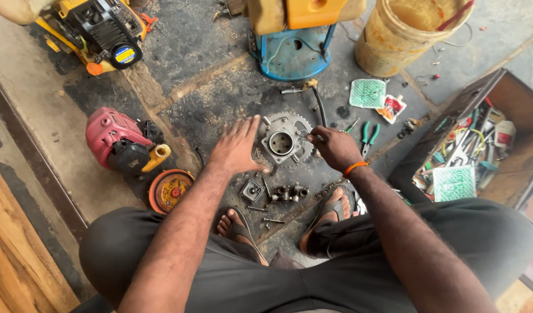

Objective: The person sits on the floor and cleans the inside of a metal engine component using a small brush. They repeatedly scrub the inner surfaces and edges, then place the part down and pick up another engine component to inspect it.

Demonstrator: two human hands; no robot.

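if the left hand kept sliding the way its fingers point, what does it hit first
Probably nothing close. The left hand points up the frame, just left of the grey metal engine part, over bare stained floor. The blue machine base sits further ahead and to the right, though depth is hard to judge.

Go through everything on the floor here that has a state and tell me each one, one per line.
Left hand: open, fingers spread, beside the metal engine part.
Right hand: closed on a small tool at the part's edge.
Metal engine part: flat on the floor, bore facing up.
Green-handled pliers: lying on the floor, unheld.
Toolbox: open, full of tools.
Bucket: upright, uncovered.
Red engine: on its side.
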